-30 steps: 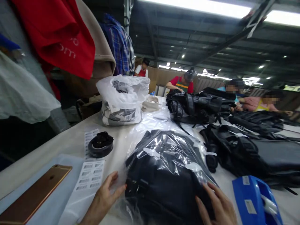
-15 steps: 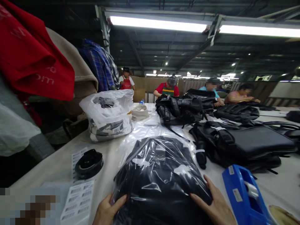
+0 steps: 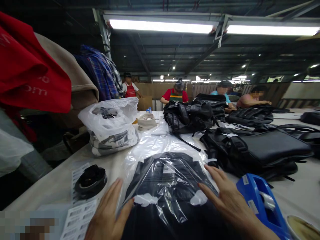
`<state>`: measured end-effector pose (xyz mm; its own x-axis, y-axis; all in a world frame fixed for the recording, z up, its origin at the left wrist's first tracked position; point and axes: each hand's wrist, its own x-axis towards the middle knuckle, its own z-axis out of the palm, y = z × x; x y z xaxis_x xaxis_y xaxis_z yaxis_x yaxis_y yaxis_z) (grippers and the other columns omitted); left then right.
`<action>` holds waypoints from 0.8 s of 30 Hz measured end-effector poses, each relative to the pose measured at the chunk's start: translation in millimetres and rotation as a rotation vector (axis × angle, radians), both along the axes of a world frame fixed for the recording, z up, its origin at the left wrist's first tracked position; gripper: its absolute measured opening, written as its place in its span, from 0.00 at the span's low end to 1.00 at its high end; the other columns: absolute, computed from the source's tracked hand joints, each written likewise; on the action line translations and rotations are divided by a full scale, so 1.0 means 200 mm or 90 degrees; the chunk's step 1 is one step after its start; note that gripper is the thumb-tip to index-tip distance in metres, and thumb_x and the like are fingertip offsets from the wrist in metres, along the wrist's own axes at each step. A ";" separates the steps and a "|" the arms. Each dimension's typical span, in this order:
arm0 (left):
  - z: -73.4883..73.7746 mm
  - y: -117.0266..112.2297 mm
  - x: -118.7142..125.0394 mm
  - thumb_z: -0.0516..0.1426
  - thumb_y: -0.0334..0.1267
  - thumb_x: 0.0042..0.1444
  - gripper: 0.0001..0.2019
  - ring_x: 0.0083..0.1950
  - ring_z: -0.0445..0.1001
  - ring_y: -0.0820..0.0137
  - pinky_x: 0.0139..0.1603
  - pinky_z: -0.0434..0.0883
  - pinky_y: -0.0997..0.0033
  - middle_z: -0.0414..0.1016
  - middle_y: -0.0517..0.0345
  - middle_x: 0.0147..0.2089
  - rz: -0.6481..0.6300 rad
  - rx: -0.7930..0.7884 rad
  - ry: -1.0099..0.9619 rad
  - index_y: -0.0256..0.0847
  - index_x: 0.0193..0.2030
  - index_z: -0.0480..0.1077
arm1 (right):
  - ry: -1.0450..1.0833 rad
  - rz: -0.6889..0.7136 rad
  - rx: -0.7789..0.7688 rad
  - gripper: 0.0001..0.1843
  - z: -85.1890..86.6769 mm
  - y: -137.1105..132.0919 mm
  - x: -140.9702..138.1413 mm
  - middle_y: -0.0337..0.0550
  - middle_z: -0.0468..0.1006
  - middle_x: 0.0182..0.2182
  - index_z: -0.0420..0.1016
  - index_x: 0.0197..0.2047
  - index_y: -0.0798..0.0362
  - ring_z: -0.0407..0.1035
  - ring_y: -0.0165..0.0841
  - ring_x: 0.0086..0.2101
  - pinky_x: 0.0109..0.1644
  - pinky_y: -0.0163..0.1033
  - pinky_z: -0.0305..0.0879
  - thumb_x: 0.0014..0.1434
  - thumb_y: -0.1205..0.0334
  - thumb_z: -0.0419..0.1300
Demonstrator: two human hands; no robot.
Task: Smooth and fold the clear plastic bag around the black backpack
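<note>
A black bag [image 3: 167,193] lies on the table in front of me inside a clear plastic bag [image 3: 147,146], whose loose end stretches away across the tabletop. Two white patches show through the plastic. My left hand [image 3: 110,210] rests along the left side of it, fingers extended, thumb on the plastic. On the opposite side, my right hand [image 3: 225,196] touches the plastic with its fingers stretched out and thumb apart. Neither hand is closed round anything. The near end of the bag runs out of view at the bottom.
Left stand a roll of black tape [image 3: 90,181], barcode label sheets [image 3: 78,220] and a white plastic sack [image 3: 112,126]. Right are a blue tape dispenser [image 3: 262,203] and black backpacks [image 3: 255,150]. A fabric pouch [image 3: 147,122] sits farther back. Several people work beyond the table.
Both hands have moved forward along the sides of the wrapped bag, and their fingers are now straighter. The wrapped bag has shifted slightly towards me. The view has turned a little.
</note>
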<state>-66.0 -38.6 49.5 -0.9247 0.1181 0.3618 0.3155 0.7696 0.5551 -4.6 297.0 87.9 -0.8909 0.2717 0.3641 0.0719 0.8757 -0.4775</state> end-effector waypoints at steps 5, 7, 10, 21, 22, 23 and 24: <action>0.24 0.56 -0.34 0.41 0.40 0.63 0.25 0.69 0.42 0.59 0.68 0.50 0.54 0.46 0.47 0.69 -0.057 -0.296 -0.012 0.32 0.64 0.52 | -0.079 0.028 0.099 0.26 0.03 -0.18 -0.48 0.55 0.63 0.59 0.59 0.61 0.59 0.57 0.42 0.58 0.61 0.49 0.54 0.62 0.55 0.48; 0.13 0.67 -0.42 0.42 0.38 0.63 0.24 0.69 0.43 0.56 0.66 0.51 0.50 0.47 0.45 0.68 -0.044 -0.326 -0.079 0.31 0.65 0.51 | -0.127 0.010 0.104 0.26 -0.10 -0.19 -0.57 0.56 0.62 0.60 0.60 0.61 0.59 0.56 0.44 0.59 0.61 0.53 0.53 0.63 0.55 0.49; -0.10 0.70 -0.47 0.46 0.40 0.63 0.27 0.67 0.50 0.56 0.65 0.55 0.50 0.49 0.43 0.67 -0.051 -0.359 -0.173 0.31 0.66 0.48 | -0.200 0.002 0.111 0.29 -0.32 -0.15 -0.58 0.54 0.60 0.61 0.57 0.63 0.56 0.54 0.44 0.60 0.61 0.55 0.53 0.62 0.53 0.50; -0.35 0.70 -0.49 0.45 0.33 0.61 0.26 0.68 0.45 0.54 0.64 0.54 0.44 0.39 0.48 0.69 -0.070 -0.427 0.053 0.38 0.66 0.45 | -0.093 0.097 0.278 0.29 -0.57 -0.08 -0.61 0.47 0.50 0.65 0.51 0.66 0.54 0.45 0.42 0.64 0.65 0.56 0.44 0.64 0.52 0.46; -0.36 0.71 -0.50 0.44 0.33 0.61 0.26 0.68 0.45 0.54 0.64 0.54 0.43 0.39 0.49 0.69 -0.091 -0.433 0.078 0.38 0.66 0.45 | -0.118 0.102 0.277 0.30 -0.59 -0.08 -0.62 0.47 0.51 0.65 0.50 0.66 0.54 0.46 0.42 0.64 0.65 0.56 0.45 0.64 0.51 0.45; -0.38 0.71 -0.51 0.44 0.32 0.60 0.27 0.68 0.44 0.55 0.64 0.53 0.42 0.39 0.51 0.69 -0.109 -0.440 0.085 0.37 0.66 0.45 | -0.150 0.102 0.271 0.30 -0.60 -0.08 -0.62 0.46 0.51 0.65 0.50 0.66 0.55 0.46 0.42 0.63 0.65 0.57 0.45 0.64 0.50 0.45; -0.40 0.72 -0.52 0.43 0.32 0.60 0.26 0.69 0.44 0.55 0.64 0.52 0.41 0.39 0.52 0.69 -0.125 -0.448 0.071 0.37 0.66 0.45 | -0.181 0.101 0.266 0.31 -0.60 -0.08 -0.62 0.46 0.50 0.65 0.49 0.66 0.54 0.46 0.42 0.64 0.65 0.57 0.45 0.64 0.49 0.44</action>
<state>-169.9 104.5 -29.6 -0.8250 0.5159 0.2308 0.5093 0.8556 -0.0923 -128.6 281.9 -32.5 -0.9887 0.0090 0.1499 -0.0011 0.9977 -0.0670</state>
